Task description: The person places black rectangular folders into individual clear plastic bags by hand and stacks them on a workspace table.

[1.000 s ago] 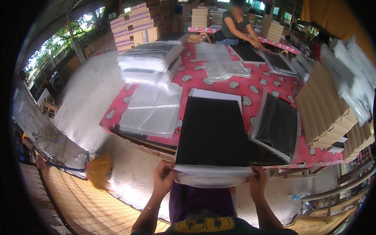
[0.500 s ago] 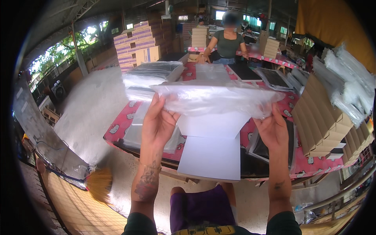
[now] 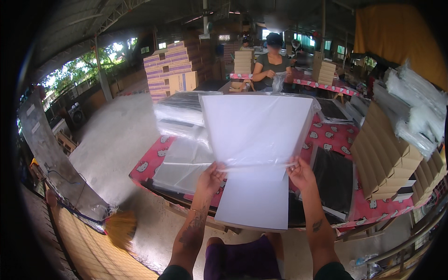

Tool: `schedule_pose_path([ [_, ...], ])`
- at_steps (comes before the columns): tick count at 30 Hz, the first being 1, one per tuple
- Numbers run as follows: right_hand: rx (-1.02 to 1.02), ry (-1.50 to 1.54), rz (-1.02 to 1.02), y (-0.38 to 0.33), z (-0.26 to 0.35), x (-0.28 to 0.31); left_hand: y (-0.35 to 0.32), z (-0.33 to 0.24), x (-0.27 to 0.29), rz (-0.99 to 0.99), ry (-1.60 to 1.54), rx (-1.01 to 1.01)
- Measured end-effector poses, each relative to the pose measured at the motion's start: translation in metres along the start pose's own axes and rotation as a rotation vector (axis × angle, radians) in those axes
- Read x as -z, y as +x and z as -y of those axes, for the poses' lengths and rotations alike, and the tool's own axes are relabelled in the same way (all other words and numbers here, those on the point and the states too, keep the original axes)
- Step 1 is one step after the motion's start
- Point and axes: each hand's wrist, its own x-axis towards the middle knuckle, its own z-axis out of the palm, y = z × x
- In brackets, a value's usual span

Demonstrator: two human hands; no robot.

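Two hands work at the middle of the frame on one clear plastic bag (image 3: 298,135). The left hand (image 3: 212,177) has its thumb and fingers pinched on the bag's near edge at that side; the right hand (image 3: 301,172) pinches the same edge at the other side. The bag fills the centre, and white shows through it; whether that white panel is inside or behind the plastic, I cannot tell. Below it, in the lower middle, lies one white board (image 3: 254,203), its near edge at the front edge of the table (image 3: 144,168).

One flat pile of clear bags (image 3: 182,163) lies left of centre, with two piles of wrapped boards (image 3: 179,114) one on the other above it. One wrapped black board (image 3: 332,179) lies right of centre. Two rows of brown boxes (image 3: 382,154) stand at the right edge. One broom (image 3: 120,228) lies lower left.

A strip of pink cloth (image 3: 319,135) separates the bag from the brown boxes. Gray floor (image 3: 112,135) stretches along the left; one co-worker (image 3: 273,67) stands at upper centre, both hands at a piece of clear plastic (image 3: 278,81).
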Motion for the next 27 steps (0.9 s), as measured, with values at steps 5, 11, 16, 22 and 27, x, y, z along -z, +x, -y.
schedule_pose_path([
  [5, 0.106, -0.472, -0.133, -0.008, -0.013, 0.048, -0.018, -0.001, -0.019, 0.054, 0.723, -0.509],
  [11, 0.668, -0.742, 0.188, -0.073, -0.021, -0.044, -0.085, -0.040, -0.125, 0.387, 1.011, -0.669],
  [16, 0.862, -0.793, 0.207, -0.099, -0.025, -0.051, -0.109, -0.024, -0.121, 0.333, 0.843, -0.650],
  [22, 0.502, -1.191, 0.205, -0.089, -0.062, 0.046, -0.081, 0.025, -0.020, 0.211, 0.901, -0.437],
  [27, 0.492, -0.750, 0.145, -0.090, -0.039, 0.085, -0.089, 0.005, -0.089, 0.158, 0.634, -0.618],
])
